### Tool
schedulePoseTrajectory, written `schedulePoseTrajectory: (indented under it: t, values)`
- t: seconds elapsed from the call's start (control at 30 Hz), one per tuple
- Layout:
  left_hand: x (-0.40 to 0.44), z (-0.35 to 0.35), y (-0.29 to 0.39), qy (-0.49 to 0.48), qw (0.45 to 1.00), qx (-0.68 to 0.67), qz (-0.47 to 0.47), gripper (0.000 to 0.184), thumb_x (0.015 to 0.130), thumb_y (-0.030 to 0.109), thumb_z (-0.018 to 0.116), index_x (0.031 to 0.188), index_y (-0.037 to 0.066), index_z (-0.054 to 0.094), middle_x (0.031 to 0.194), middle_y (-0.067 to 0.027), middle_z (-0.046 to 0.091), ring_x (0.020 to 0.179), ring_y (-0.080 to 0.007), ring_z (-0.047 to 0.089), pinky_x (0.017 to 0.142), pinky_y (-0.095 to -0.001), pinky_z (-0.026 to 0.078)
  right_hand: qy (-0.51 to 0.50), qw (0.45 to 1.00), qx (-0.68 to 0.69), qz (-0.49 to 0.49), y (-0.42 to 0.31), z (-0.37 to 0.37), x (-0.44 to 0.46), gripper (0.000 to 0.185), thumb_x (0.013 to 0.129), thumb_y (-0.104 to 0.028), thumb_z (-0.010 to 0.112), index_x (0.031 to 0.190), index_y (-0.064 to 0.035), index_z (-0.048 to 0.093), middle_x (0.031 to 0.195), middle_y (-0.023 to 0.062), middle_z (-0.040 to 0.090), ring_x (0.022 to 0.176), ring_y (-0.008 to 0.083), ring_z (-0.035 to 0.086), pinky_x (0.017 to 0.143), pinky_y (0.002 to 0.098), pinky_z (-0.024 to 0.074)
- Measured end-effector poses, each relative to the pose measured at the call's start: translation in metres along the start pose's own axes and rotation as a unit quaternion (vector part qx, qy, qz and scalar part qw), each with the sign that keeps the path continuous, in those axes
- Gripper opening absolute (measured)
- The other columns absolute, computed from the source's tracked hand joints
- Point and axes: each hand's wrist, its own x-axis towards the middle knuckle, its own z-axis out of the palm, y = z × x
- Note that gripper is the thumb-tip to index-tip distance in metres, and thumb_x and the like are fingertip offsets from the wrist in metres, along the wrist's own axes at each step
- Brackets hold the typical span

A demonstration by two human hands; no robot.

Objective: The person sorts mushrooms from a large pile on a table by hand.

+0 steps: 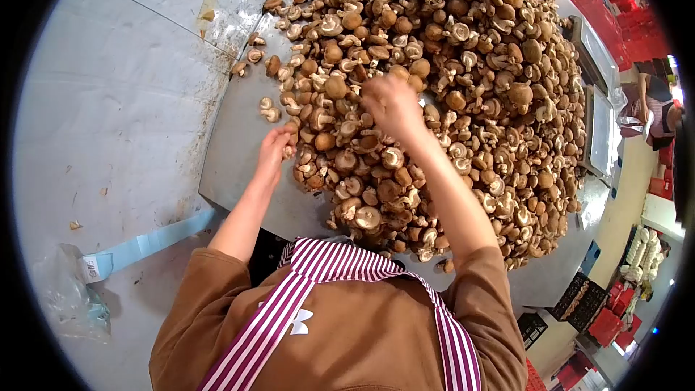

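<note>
A large heap of brown-capped shiitake mushrooms [499, 94] covers most of the metal table [235, 134]. At the heap's left edge, my left hand [273, 150] has its fingers closed round a shiitake mushroom [289, 150], partly hidden by the fingers. My right hand [393, 107] is over the middle of the heap, its fingers curled down among the caps. Whatever those fingers grip is hidden and slightly blurred. A few loose mushrooms [270, 110] lie on the bare metal just beyond my left hand.
Digital scales or similar flat devices [601, 130] stand along the right side. Left of the table, a light blue strip [156, 245] and a clear plastic bag [69, 293] lie on a grey surface. Red crates [644, 25] are stacked behind, near another person [655, 112].
</note>
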Motion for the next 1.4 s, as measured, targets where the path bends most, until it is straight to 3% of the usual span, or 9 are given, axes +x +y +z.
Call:
schedulePoseTrajectory:
  t: [0.13, 0.37, 0.47, 0.57, 0.7, 0.93, 1.03, 1.2, 1.4]
  values:
    - [0.024, 0.027, 0.039, -0.042, 0.990, 0.086, 0.108, 0.020, 0.101, 0.011, 0.055, 0.118, 0.002, 0.062, 0.090, -0.0029, 0.061, 0.079, -0.0121, 0.058, 0.069, -0.0283, 0.049, 0.102, 0.979, -0.161, 0.070, 0.050, -0.002, 0.051, 0.064, 0.091, -0.036, 0.073, 0.146, -0.0130, 0.049, 0.152, 0.0166, 0.045, 0.144, 0.0358, 0.038, 0.118, 0.0582, 0.0291]
    - [0.084, 0.080, 0.102, -0.052, 0.932, 0.296, 0.201, 0.022, 0.097, 0.013, 0.061, 0.117, 0.008, 0.068, 0.101, -0.0045, 0.067, 0.090, -0.0130, 0.062, 0.079, -0.0298, 0.051, 0.019, 0.968, -0.232, 0.091, 0.065, 0.015, 0.000, 0.059, 0.090, -0.044, 0.071, 0.139, -0.0165, 0.055, 0.133, 0.0149, 0.056, 0.134, 0.0387, 0.045, 0.112, 0.0633, 0.0300]
    - [0.122, 0.119, 0.107, -0.079, 0.820, 0.420, 0.381, 0.035, 0.095, 0.015, 0.064, 0.129, 0.009, 0.065, 0.123, -0.0082, 0.065, 0.110, -0.0203, 0.064, 0.090, -0.0345, 0.054, 0.032, 0.976, -0.207, 0.053, 0.053, 0.008, -0.041, 0.047, 0.090, -0.042, 0.071, 0.127, -0.0140, 0.064, 0.128, 0.0138, 0.059, 0.138, 0.0377, 0.043, 0.114, 0.0636, 0.0276]
    - [0.123, 0.172, 0.119, -0.138, 0.755, 0.547, 0.334, 0.054, 0.091, 0.021, 0.067, 0.143, 0.015, 0.055, 0.151, -0.0105, 0.048, 0.134, -0.0334, 0.052, 0.112, -0.0418, 0.043, 0.001, 0.976, -0.209, 0.059, 0.020, -0.004, -0.077, 0.032, 0.090, -0.039, 0.072, 0.107, -0.0118, 0.072, 0.126, 0.0119, 0.059, 0.143, 0.0367, 0.037, 0.118, 0.0653, 0.0220]
    - [0.109, 0.201, 0.108, -0.178, 0.617, 0.719, 0.265, 0.068, 0.093, 0.021, 0.063, 0.156, 0.024, 0.038, 0.164, -0.0191, 0.027, 0.124, -0.0383, 0.061, 0.097, -0.0463, 0.055, 0.041, 0.985, -0.138, 0.096, 0.013, 0.013, -0.129, 0.030, 0.091, -0.030, 0.071, 0.117, -0.0133, 0.071, 0.140, 0.0122, 0.055, 0.143, 0.0392, 0.036, 0.118, 0.0609, 0.0241]
    - [0.115, 0.135, 0.113, -0.181, 0.523, 0.784, 0.280, 0.049, 0.097, 0.035, 0.056, 0.143, 0.020, 0.056, 0.135, -0.0107, 0.058, 0.119, -0.0313, 0.062, 0.095, -0.0458, 0.053, 0.047, 0.991, -0.068, 0.101, 0.016, -0.011, -0.156, 0.028, 0.092, -0.022, 0.071, 0.118, -0.0107, 0.071, 0.136, 0.0117, 0.060, 0.143, 0.0397, 0.039, 0.117, 0.0556, 0.0308]
    - [0.107, 0.095, 0.112, -0.110, 0.615, 0.747, 0.226, 0.047, 0.096, 0.030, 0.059, 0.141, 0.019, 0.058, 0.132, -0.0099, 0.059, 0.116, -0.0332, 0.062, 0.095, -0.0462, 0.052, 0.051, 0.992, -0.021, 0.111, 0.023, -0.012, -0.143, 0.026, 0.092, -0.021, 0.070, 0.115, -0.0089, 0.071, 0.128, 0.0125, 0.063, 0.140, 0.0400, 0.043, 0.114, 0.0556, 0.0329]
    - [0.085, 0.047, 0.110, -0.124, 0.671, 0.684, 0.258, 0.049, 0.093, 0.021, 0.064, 0.142, 0.018, 0.057, 0.133, -0.0093, 0.059, 0.119, -0.0331, 0.060, 0.099, -0.0464, 0.050, 0.087, 0.991, -0.008, 0.104, 0.025, -0.015, -0.095, 0.019, 0.092, -0.016, 0.069, 0.107, -0.0046, 0.071, 0.108, 0.0112, 0.068, 0.106, 0.0328, 0.060, 0.095, 0.0444, 0.0436]
    - [0.078, 0.037, 0.087, -0.063, 0.727, 0.607, 0.317, 0.049, 0.094, 0.021, 0.064, 0.143, 0.018, 0.056, 0.148, -0.0076, 0.052, 0.128, -0.0307, 0.057, 0.108, -0.0443, 0.047, 0.106, 0.990, -0.062, 0.075, 0.022, 0.019, 0.000, 0.035, 0.088, -0.016, 0.074, 0.119, -0.0043, 0.065, 0.113, 0.0153, 0.067, 0.105, 0.0334, 0.062, 0.097, 0.0480, 0.0462]
